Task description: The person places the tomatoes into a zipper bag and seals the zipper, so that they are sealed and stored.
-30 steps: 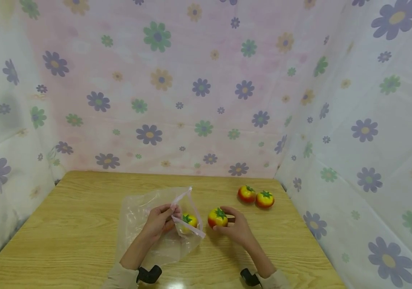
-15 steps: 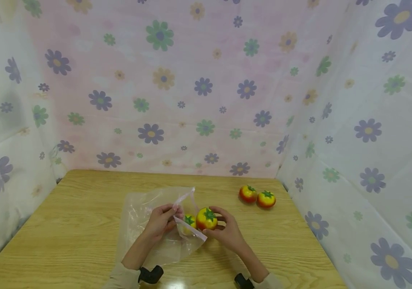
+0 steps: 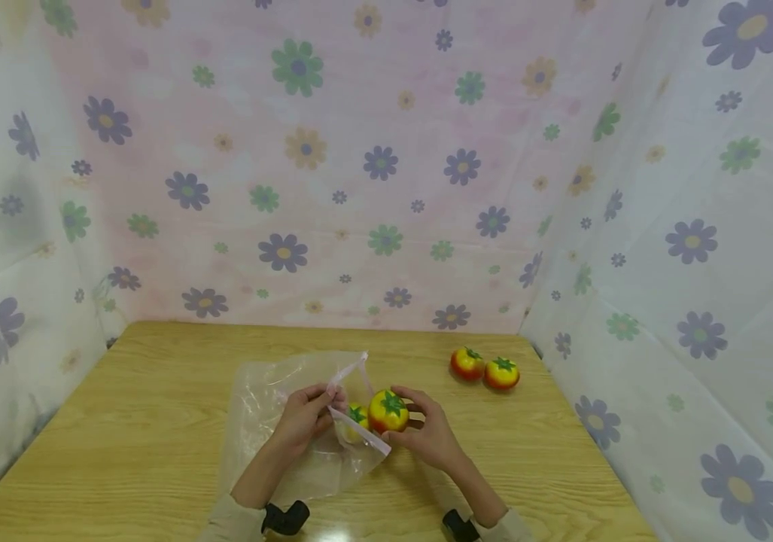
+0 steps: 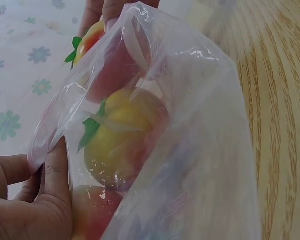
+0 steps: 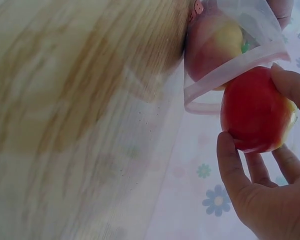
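Looking at the tomato (image 3: 386, 414) first: it's right at the mouth of the bag (image 3: 260, 399), mostly outside, with the right hand's (image 3: 435, 436) thumb and fingers curled round it. The left hand (image 3: 301, 418) is pinching the bag's edge. Just inside the lip (image 3: 375, 443) sits a bagged tomato (image 3: 359, 415), and from the left wrist feed I think there's a second tomato (image 4: 95, 212) deeper in, though it's blurry through the bag.

If I were calling it, I'd lift that left pinch a touch so the mouth gapes wider, then go in straight, clear of the lip, and let go only once it's fully past. The leaves (image 3: 393, 402) could snag such thin stuff, and the bagged one might block the way, so I'd nudge it deeper.

Two spares, one (image 3: 467, 364) beside the other (image 3: 502, 374), sit near the far right corner of the desk (image 3: 528, 452). It's wood-grained, with some glare at the near edge. Flowery cloth (image 3: 332, 113) hangs behind it and on both sides.
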Tool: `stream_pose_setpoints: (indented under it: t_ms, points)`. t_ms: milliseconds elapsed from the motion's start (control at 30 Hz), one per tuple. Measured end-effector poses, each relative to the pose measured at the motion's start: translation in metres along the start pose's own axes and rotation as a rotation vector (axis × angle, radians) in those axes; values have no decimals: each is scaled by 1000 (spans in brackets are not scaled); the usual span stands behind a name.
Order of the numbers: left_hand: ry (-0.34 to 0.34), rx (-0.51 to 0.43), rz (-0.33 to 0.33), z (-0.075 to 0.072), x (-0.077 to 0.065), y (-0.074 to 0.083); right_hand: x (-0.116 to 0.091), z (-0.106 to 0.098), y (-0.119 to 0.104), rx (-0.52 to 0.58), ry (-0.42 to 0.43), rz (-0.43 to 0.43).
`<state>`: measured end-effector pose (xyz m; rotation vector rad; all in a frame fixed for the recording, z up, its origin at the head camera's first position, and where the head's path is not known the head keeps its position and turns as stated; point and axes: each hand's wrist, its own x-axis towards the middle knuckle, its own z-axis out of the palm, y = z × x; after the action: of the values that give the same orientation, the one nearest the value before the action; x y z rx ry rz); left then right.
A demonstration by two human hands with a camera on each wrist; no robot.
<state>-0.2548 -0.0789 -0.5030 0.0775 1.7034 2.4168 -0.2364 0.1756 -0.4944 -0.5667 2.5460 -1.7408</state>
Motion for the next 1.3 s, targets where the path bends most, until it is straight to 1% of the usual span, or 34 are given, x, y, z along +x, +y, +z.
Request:
stream_pose_setpoints:
  t_ms: [100, 200, 333, 433, 533, 700, 867, 1067, 1200, 1300]
  points:
    - [9, -4, -3, 2, 0, -1, 0, -1, 0, 2, -10, -5]
    - [-7, 7, 3, 3, 0, -2, 0, 1, 1, 16, -29, -17]
    - [-23, 14, -21, 7, -1, -4, 2, 5, 3, 43, -107, -24]
    - [5, 12, -37, 10, -1, -4, 3, 8, 3, 45, -142, -27]
    - [35, 20, -31, 11, -2, -4, 5, 11, 2, 48, -141, -28]
    - [44, 29, -43, 11, -1, -2, 9, 13, 1, 62, -163, -37]
    - [52, 31, -50, 12, -2, 1, 13, 15, 1, 31, -190, -49]
    - [37, 42, -38, 12, -3, 4, 20, 19, 0, 9, -232, -64]
    - [23, 38, -30, 11, -4, 4, 23, 22, 3, 4, -237, -87]
    - [24, 35, -30, 10, -4, 5, 25, 24, 3, 23, -239, -71]
